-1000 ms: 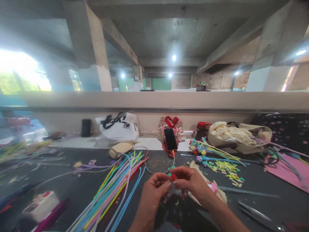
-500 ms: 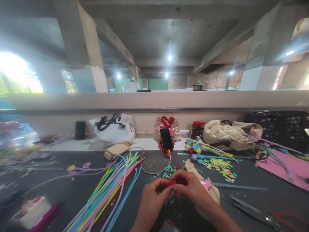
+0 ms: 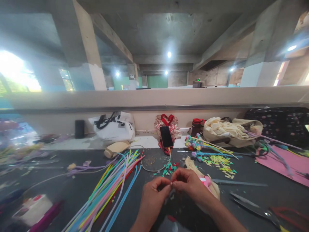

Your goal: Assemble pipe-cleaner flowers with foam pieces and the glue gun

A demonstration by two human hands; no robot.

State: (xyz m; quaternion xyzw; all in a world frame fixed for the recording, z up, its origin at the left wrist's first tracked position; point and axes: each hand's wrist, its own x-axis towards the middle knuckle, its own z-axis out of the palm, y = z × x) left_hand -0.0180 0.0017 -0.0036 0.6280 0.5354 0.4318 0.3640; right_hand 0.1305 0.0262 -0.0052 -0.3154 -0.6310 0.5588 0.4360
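My left hand [image 3: 154,195] and my right hand [image 3: 187,183] meet fingertip to fingertip above the dark table, both closed in a pinch. Between them is a small red piece, now almost wholly covered by the fingers. Just beyond the fingertips lies a scatter of short green and red cut pieces [image 3: 170,168]. A bundle of long coloured pipe cleaners [image 3: 111,190] stretches out to the left of my left hand. Beside my right wrist are a cream cloth [image 3: 191,165] and a pink item [image 3: 205,181]. Below the hands a red spot [image 3: 171,218] shows on the table.
Scissors [image 3: 256,207] lie at right, near a pink sheet [image 3: 285,164]. Short yellow pieces [image 3: 218,161] and pipe-cleaner flowers [image 3: 194,141] sit behind. A phone [image 3: 166,137] with a cable leans at the back, between a white bag [image 3: 116,129] and a red-lidded bottle [image 3: 197,126].
The red piece showed plainly between the fingertips before; now the fingers have closed over it. Both hands stay in almost the same place, and the view has tilted slightly.
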